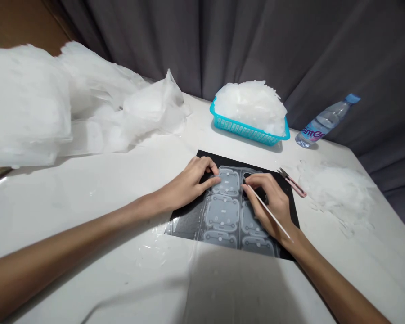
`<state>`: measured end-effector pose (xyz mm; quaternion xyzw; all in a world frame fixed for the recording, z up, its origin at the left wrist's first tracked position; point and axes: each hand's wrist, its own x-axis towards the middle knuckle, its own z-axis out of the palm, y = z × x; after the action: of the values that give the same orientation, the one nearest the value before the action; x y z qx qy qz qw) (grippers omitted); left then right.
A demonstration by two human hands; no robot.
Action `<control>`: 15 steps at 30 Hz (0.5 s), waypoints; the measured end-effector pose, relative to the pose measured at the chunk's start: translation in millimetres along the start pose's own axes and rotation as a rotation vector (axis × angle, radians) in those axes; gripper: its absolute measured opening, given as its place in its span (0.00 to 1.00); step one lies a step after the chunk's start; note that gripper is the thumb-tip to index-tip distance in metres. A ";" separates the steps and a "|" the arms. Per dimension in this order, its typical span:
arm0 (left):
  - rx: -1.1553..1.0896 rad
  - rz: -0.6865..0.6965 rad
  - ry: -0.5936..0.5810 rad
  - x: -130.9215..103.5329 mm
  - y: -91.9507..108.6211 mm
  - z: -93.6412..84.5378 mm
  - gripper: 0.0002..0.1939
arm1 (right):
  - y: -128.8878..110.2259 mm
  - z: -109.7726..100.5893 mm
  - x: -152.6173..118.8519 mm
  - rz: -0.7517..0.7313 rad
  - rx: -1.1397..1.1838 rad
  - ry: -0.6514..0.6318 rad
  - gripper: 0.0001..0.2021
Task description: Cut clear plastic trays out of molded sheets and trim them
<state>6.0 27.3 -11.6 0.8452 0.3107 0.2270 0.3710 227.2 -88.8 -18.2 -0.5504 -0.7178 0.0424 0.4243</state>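
Observation:
A clear plastic sheet [222,213] with rows of frosted, rounded-square pieces lies over a black mat [295,218]. At the sheet's upper left corner, my left hand [197,180] has thumb and fingers drawn together on its edge beside one of the pieces. My right hand [272,202] grips a thin white stick [272,213] like a pen. The stick's upper end is at the fingertips, over the sheet's right column near a dark opening; its tip is too small to make out. Part of that column is hidden under the right hand.
Pink-handled thread snips [292,182] lie at the mat's right edge, beside a pile of clear plastic scraps [344,193]. Behind stand a turquoise basket [249,131] heaped with white translucent pieces and a water bottle [327,121]. Piled white plastic sheets [97,108] fill the back left.

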 end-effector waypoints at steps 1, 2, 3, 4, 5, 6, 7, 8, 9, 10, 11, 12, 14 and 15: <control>-0.116 -0.022 -0.022 1.0 2.1 -0.7 0.12 | -0.4 -0.3 0.4 0.023 -0.033 0.058 0.05; -0.239 -0.043 -0.046 1.8 5.0 -1.4 0.12 | -0.6 -0.9 1.2 0.050 -0.065 0.118 0.06; -0.361 -0.065 -0.071 2.4 8.8 -2.1 0.12 | -0.5 -1.6 2.2 0.075 -0.093 0.169 0.08; -0.474 -0.086 -0.093 2.8 12.9 -2.7 0.12 | -0.1 -2.2 3.3 0.093 -0.115 0.206 0.10; -0.576 -0.107 -0.111 3.1 17.1 -3.0 0.12 | 0.5 -2.7 4.4 0.101 -0.129 0.227 0.12; -0.665 -0.131 -0.125 3.3 21.0 -2.9 0.13 | 1.4 -2.9 5.2 0.099 -0.136 0.233 0.13; -0.744 -0.157 -0.131 3.4 24.4 -2.5 0.14 | 2.3 -3.0 5.7 0.092 -0.140 0.225 0.14; -0.815 -0.181 -0.127 3.6 27.1 -1.8 0.15 | 3.2 -2.9 5.8 0.081 -0.141 0.212 0.15; -0.878 -0.204 -0.116 3.8 28.9 -0.8 0.15 | 4.1 -2.7 5.5 0.070 -0.141 0.200 0.15; -0.932 -0.223 -0.099 4.1 29.9 0.4 0.15 | 4.8 -2.4 5.0 0.062 -0.139 0.189 0.14; -0.976 -0.240 -0.080 4.5 30.2 1.6 0.15 | 5.3 -2.1 4.4 0.059 -0.136 0.177 0.14; -1.011 -0.256 -0.061 4.8 30.0 2.7 0.14 | 5.6 -1.8 3.7 0.059 -0.134 0.169 0.14; -1.067 -0.282 -0.047 5.3 28.9 4.2 0.14 | 5.7 -1.1 2.7 0.068 -0.132 0.162 0.13; -1.091 -0.290 -0.049 5.4 28.3 4.5 0.13 | 5.7 -0.8 2.4 0.077 -0.130 0.161 0.13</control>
<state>22.7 13.8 8.1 0.4848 0.2526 0.2816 0.7885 231.9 -84.9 -19.4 -0.6054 -0.6610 -0.0325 0.4423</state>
